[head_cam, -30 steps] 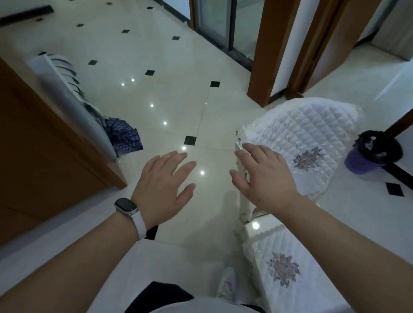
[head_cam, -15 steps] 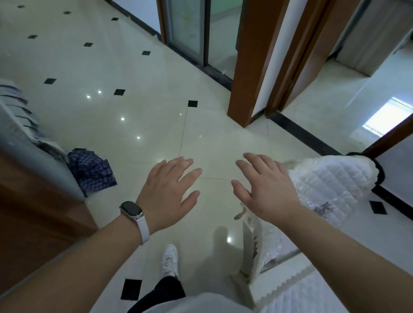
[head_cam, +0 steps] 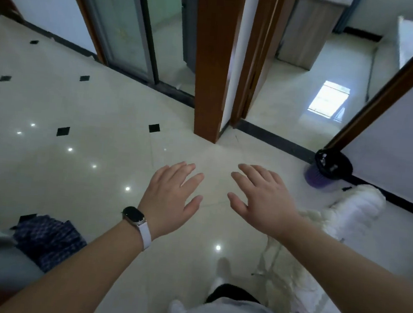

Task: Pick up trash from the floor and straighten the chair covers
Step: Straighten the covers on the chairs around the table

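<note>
Both my hands hover palm down over the pale tiled floor with fingers spread and nothing in them. My left hand (head_cam: 171, 198), with a watch on its wrist, is at the centre. My right hand (head_cam: 261, 198) is just to its right. A white quilted chair cover (head_cam: 355, 209) on a chair back shows blurred at the right, below and behind my right forearm; neither hand touches it. A dark blue checked cloth (head_cam: 48, 240) lies on the floor at the lower left.
A purple bin with a black liner (head_cam: 329, 172) stands by the wall at the right. A wooden door post (head_cam: 213, 64) rises ahead, with glass doors to its left and an open doorway to its right. Grey furniture edges the lower left corner.
The view has swung up and forward, so the chair cover has slid to the lower right and the bin shows again. My right hand has come off the cover. Both hands stay spread.
</note>
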Demonstrator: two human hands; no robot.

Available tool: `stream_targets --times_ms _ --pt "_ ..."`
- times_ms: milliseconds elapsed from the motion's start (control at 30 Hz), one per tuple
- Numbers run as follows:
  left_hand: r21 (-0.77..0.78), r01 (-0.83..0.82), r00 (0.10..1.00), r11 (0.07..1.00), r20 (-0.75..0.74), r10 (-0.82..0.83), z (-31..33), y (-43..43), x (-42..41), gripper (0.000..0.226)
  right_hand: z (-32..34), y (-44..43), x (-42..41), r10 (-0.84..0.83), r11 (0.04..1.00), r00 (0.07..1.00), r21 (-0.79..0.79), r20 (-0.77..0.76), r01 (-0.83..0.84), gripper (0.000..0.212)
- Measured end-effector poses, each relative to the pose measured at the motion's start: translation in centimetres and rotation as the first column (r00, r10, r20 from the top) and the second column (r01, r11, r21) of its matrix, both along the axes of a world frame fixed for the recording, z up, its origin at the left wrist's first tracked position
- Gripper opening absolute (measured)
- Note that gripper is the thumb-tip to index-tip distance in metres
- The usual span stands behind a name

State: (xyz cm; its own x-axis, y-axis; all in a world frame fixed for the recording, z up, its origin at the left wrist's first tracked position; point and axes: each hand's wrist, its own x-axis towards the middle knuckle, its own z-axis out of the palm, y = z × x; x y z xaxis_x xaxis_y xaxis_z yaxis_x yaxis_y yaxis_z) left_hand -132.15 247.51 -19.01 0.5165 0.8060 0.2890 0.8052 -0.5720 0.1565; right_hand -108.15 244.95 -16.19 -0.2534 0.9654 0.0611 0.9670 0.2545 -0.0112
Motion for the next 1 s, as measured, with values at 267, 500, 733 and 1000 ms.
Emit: stream_targets --times_ms 267,500,733,1000 --pt "-0.051 0.151 0.987 0.987 -0.045 -0.153 -1.6 11.8 5.0 0.047 -2.5 9.0 4.3 -0.141 0.989 0.986 -0.061 -0.087 0.136 0.053" --pt "-0.041 0.376 0.917 0.926 -0.126 -0.378 0.7 22.4 15.6 0.045 -2.7 16.3 11.0 -0.345 0.934 0.917 0.019 -0.2 0.356 0.058" --pt "0.0 0.6 0.796 0.8 -0.103 -0.597 2.0 27.8 25.5 0.044 -3.1 15.7 18.5 -0.545 0.818 0.819 0.099 -0.179 0.566 0.05" --pt "-0.026 0.87 0.49 0.492 -0.06 -0.87 0.9 28.4 35.7 0.045 -4.3 11.7 20.5 -0.837 0.513 0.521 0.091 -0.167 0.853 0.048"
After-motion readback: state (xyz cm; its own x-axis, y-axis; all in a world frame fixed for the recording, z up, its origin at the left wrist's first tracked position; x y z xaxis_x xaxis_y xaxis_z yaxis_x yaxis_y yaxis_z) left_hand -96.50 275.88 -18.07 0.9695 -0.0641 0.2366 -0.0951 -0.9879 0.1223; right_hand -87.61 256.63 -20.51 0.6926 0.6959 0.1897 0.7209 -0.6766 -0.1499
